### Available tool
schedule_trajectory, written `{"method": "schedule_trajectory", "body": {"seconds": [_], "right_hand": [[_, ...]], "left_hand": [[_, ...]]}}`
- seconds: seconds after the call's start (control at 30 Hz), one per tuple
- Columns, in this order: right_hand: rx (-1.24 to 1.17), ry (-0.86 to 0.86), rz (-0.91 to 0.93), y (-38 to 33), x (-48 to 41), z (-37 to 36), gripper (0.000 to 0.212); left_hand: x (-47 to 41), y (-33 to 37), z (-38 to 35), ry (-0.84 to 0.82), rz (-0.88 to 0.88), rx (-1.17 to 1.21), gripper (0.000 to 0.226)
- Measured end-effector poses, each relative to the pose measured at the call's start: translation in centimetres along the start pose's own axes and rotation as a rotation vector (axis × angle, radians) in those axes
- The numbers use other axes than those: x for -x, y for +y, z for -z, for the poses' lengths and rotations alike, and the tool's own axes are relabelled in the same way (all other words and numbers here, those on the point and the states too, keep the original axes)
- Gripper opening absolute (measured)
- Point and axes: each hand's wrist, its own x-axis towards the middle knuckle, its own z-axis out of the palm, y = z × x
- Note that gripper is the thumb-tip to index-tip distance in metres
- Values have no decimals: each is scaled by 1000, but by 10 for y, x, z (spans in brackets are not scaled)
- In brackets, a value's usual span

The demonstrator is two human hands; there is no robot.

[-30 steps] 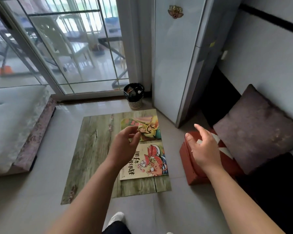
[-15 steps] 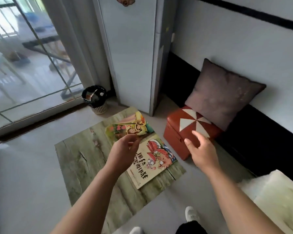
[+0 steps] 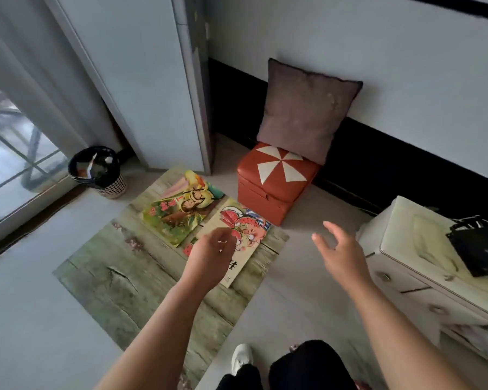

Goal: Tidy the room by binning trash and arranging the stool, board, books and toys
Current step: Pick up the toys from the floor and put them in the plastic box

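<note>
Now swung rightward, bringing stool (image 3: 276, 175) to upper centre; books (image 3: 178, 218) lying on board (image 3: 119, 277) mid-frame. Left hand (image 3: 212, 254) loosely curled, right hand (image 3: 341, 249) spread, both grasping nothing. Probably seeking toys.

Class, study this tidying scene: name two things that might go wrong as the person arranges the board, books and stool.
1. The green book and the strawberry book lie loose on the board near its far corner; lifting or dragging the board may spill them.
2. The cushion leans on the wall at the back of the stool; shifting the stool would probably topple it.
</note>
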Motion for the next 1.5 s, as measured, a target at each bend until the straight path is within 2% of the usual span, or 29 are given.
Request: {"method": "schedule_trajectory", "body": {"seconds": [0.13, 0.4, 0.47, 0.67, 0.9, 1.17, 1.33, 1.5], "right_hand": [[-20, 49, -73, 32, 17, 8, 49], [-86, 233, -366, 135, 82, 53, 48], [-94, 222, -395, 147, 92, 53, 49], [-123, 325, -534, 200, 158, 75, 50], [-154, 323, -453, 206, 210, 70, 51], [-140, 283, -307, 191, 280, 48, 48], [-126, 318, -309, 186, 325, 39, 48], [-154, 457, -382, 185, 373, 33, 45]], "left_hand": [[4, 7, -26, -84, -49, -54, 28], [18, 50, -121, -375, -194, -163, 30], [21, 51, -128, -378, -213, -195, 30], [67, 66, -173, -525, -290, -271, 31], [133, 56, -162, -466, -317, -251, 31], [220, 2, -112, -347, -259, -237, 30], [248, -20, -85, -313, -268, -246, 31], [266, -29, -75, -379, -335, -258, 31]]}}
